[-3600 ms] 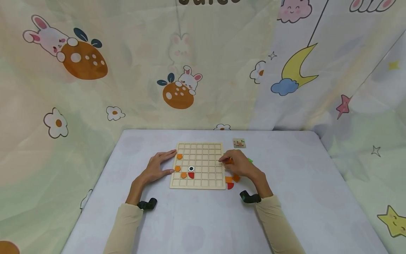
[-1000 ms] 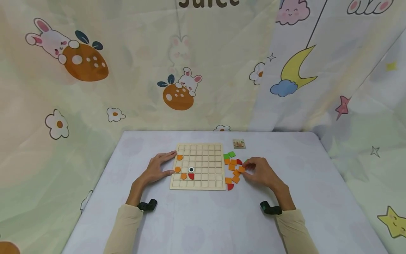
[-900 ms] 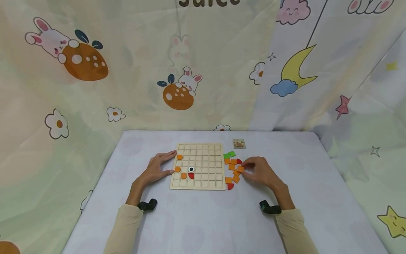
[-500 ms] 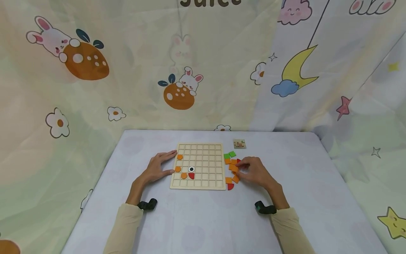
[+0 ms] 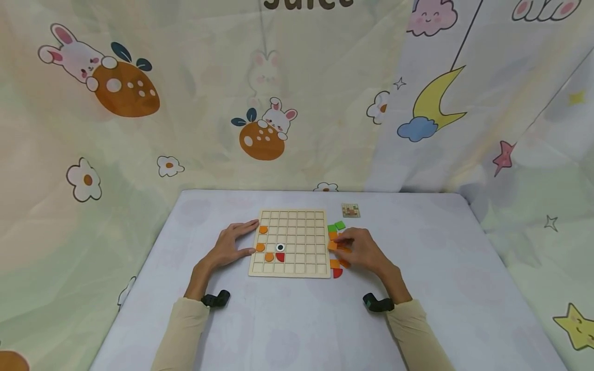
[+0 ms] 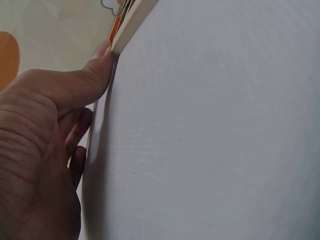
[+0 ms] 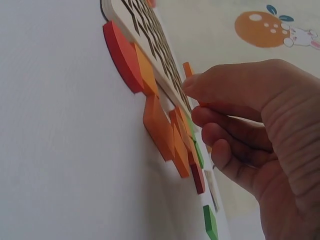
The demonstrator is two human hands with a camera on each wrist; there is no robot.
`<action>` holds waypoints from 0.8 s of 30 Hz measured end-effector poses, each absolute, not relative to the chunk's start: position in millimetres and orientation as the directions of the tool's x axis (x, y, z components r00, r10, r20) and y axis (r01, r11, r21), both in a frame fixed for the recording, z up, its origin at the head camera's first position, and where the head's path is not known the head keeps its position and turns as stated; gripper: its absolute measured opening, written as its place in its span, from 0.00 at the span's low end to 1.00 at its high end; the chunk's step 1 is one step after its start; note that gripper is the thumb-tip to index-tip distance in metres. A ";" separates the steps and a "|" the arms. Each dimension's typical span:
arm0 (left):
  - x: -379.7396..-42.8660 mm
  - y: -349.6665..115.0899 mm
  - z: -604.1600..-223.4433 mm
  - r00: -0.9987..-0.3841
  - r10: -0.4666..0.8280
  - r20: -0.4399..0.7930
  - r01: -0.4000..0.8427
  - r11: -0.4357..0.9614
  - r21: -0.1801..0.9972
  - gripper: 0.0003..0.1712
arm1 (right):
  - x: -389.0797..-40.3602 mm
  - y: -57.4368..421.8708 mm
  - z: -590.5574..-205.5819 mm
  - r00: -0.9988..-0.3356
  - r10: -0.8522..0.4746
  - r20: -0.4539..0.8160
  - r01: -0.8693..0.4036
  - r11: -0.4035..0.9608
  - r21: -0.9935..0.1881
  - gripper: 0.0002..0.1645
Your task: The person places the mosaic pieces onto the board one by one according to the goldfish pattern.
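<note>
A: Where is the tile?

B: The tile (image 5: 332, 246), flat and orange, is pinched between the thumb and fingers of the right hand (image 5: 362, 251). In the head view it lies at the 3 o'clock rim of the board (image 5: 301, 242), whose centre serves as the clock's centre throughout.

A: What does the board contain?

B: Its square cells hold an orange disc (image 5: 263, 230) towards 10 o'clock, a second towards 9 and a third towards 8. Further in, a white disc (image 5: 280, 248) with a black centre lies towards 8, and a red piece (image 5: 280, 257) with one rounded edge towards 7. The board is pale and wood-like.

A: And the left hand?

B: The left hand (image 5: 227, 243) rests at 9 o'clock, fingers extended, thumb spread well apart; the left wrist view shows the thumb touching the board's edge.

A: What surrounds these?

B: Green tiles (image 5: 340, 225) and a card (image 5: 350, 210) lie near 2 o'clock, a red wedge (image 5: 337, 273) at 4, on white cloth (image 5: 297, 324).

A: What does the right wrist view add?

B: The thickness of the loose orange tiles (image 7: 159, 127), and a red block (image 7: 197, 178) masked by the hand in the head view.
</note>
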State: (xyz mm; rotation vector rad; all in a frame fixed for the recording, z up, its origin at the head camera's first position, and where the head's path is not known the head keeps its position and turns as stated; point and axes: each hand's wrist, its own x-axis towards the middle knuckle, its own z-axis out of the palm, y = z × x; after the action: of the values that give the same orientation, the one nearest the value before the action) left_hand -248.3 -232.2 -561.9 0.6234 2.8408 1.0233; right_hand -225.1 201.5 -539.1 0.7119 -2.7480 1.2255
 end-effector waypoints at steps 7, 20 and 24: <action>-250.0 -233.0 -564.5 -0.916 0.392 0.086 0.358 0.700 0.618 0.49 | -229.0 192.8 -542.0 -0.886 -0.395 0.245 -0.444 0.564 -0.696 0.14; -250.3 -233.5 -566.6 -0.922 0.379 0.078 0.342 0.705 0.621 0.48 | -238.3 165.4 -545.8 -0.872 -0.411 0.266 -0.467 0.540 -0.700 0.14; -250.3 -234.1 -567.7 -0.920 0.382 0.091 0.354 0.706 0.613 0.48 | -240.8 156.6 -546.4 -0.877 -0.417 0.238 -0.452 0.547 -0.705 0.13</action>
State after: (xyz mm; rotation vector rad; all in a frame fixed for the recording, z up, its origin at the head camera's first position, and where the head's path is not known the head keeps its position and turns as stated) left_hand -250.3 -234.1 -567.7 0.6173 2.8617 1.0148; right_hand -240.8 156.6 -546.4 0.7656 -2.7253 1.2607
